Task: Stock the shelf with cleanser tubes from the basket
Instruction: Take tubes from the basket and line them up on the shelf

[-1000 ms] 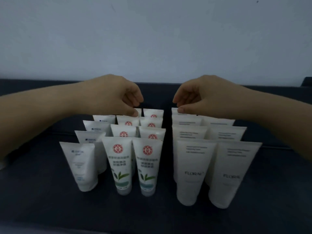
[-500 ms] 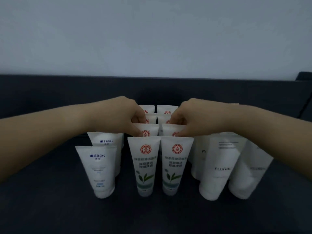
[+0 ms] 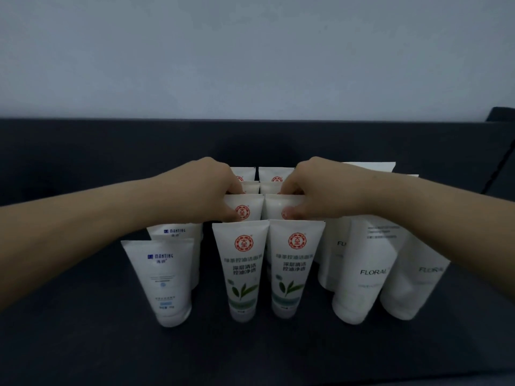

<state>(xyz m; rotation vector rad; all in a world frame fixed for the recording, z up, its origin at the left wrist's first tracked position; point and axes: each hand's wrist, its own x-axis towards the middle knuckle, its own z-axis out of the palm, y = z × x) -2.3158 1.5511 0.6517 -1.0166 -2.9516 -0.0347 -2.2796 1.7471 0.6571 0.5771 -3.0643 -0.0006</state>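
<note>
Both hands have come forward from the back rows. My left hand pinches the crimped top of a white plastic cleanser tube with a red round seal, and my right hand pinches the matching white tube beside it. They stand mid-way across the dark shelf, behind the front pair. I judge I'm straightening rows. Next I should square these two gently without toppling neighbours.

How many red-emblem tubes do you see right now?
8, in two middle columns: front pair, second pair pinched by the left hand and right hand, third pair, rear pair. Hands may hide more.
</note>
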